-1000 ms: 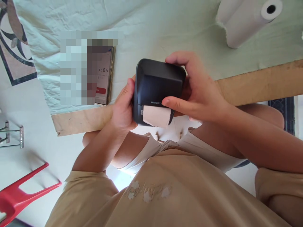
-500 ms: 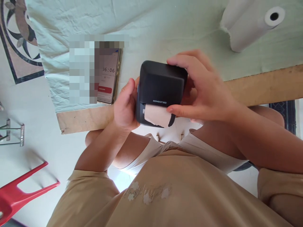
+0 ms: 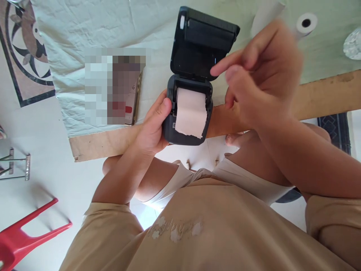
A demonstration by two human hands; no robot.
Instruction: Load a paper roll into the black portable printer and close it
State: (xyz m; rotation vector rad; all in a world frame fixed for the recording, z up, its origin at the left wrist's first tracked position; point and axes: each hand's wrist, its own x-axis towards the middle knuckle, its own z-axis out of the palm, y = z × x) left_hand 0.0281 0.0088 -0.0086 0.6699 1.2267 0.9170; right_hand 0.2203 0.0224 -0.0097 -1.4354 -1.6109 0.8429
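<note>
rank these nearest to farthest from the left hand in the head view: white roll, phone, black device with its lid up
1. Black device: held in the left hand.
2. Phone: just left of that hand.
3. White roll: upper right of the view.

Printer in my left grip: dark plastic, smooth, mostly matt.
Raised lid above the printer's body: smooth plastic, faintly glossy inside.
Paper strip in the printer: matt paper, flat-faced, its near edge roughly torn.
Counter cloth beyond the printer: matt fabric, creased.
Counter edge on both sides of the printer: matt, bare-looking wood.
Red stool, well left of the printer: smooth plastic, softly shiny.
My shirt, nearer me than the printer: matt cloth.
</note>
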